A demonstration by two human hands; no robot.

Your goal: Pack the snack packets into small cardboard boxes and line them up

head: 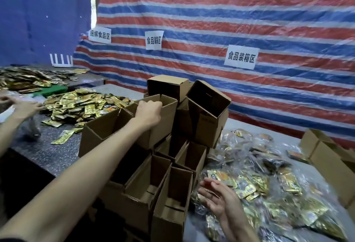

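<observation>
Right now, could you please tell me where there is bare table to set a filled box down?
The dark tabletop left of the box stack, in front of the loose packets, is mostly bare. A narrow grey strip between the stack, the tarp and the bagged packets is also free. The centre and near right are crowded.

Left arm stretches far forward, left hand point(148, 112) curling its fingers over a box point(166, 124) rim; right hand point(217, 197) hovers low, fingers spread loose.
</observation>
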